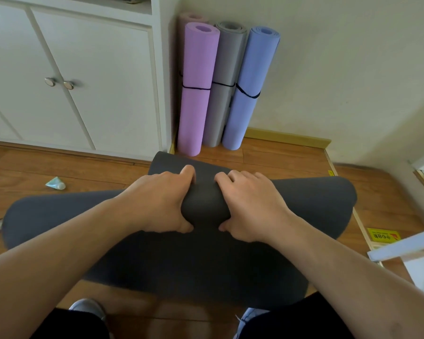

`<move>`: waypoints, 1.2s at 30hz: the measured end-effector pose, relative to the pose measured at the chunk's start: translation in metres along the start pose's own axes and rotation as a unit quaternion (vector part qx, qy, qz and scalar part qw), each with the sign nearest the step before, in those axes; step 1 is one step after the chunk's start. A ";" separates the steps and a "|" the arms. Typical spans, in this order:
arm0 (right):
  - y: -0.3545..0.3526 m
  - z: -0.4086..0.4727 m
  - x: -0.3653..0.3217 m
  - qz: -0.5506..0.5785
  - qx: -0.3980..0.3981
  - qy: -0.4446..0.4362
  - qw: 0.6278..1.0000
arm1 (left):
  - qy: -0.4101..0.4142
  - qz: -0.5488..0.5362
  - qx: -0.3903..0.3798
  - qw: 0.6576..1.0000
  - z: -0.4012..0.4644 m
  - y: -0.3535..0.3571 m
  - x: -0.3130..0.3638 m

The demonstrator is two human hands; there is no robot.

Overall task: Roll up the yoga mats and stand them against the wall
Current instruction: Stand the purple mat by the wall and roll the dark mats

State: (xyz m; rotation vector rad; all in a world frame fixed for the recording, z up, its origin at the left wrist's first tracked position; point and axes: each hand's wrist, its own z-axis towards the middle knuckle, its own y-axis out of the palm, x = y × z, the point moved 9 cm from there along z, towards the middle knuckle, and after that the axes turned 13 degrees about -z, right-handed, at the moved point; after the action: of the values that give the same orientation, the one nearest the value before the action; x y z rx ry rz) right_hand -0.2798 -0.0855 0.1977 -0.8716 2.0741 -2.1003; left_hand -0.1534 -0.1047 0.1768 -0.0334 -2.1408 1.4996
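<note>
From the head camera, a dark grey mat point(304, 206) of matte, slightly grainy foam lay across the wooden floor point(47, 167), its ends rounded and its middle bunched into a thick roll. Both hands were clamped on that roll, side by side and nearly touching. The left hand point(157, 204) curled its fingers over the far side of the roll with the thumb tucked under the near side; the right hand point(250, 204) gripped it the same way, just right of the left. A flap of the mat rose beyond the fingers, pointing toward the wall point(340, 81).

Beyond the dark mat, three rolled mats stood upright in the corner, touching one another: a pink mat point(196, 94) nearest the dark mat's flap, a grey mat point(220, 106) behind it, and a blue mat point(245, 94) leaning against the wall. Each was a smooth foam cylinder cinched at mid-height by a thin black band point(196, 88). A fourth, duller roll peeked out behind the pink one.

Left of the standing mats stood a white cabinet point(83, 69) with flat panelled doors and two round metal knobs point(59, 83). Left of the dark mat, a small pale green tube point(55, 183) lay on the floor. To its right, a yellow sticker point(383, 234) sat on the boards.
</note>
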 end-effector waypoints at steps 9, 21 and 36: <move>0.007 -0.004 0.006 0.044 -0.039 0.007 0.998 | 0.051 0.064 0.046 0.996 0.002 0.009 0.017; 0.002 -0.003 0.000 -0.001 -0.027 -0.010 1.000 | 0.009 -0.005 -0.041 0.999 -0.003 0.011 0.003; 0.001 -0.012 -0.006 -0.019 -0.069 -0.025 0.997 | 0.026 0.013 -0.045 0.999 0.005 0.020 0.006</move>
State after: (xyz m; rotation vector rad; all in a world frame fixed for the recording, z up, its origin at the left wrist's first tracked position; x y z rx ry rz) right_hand -0.2808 -0.0725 0.1954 -0.9764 2.2156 -1.9507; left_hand -0.1664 -0.0988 0.1602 -0.1315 -2.1721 1.3994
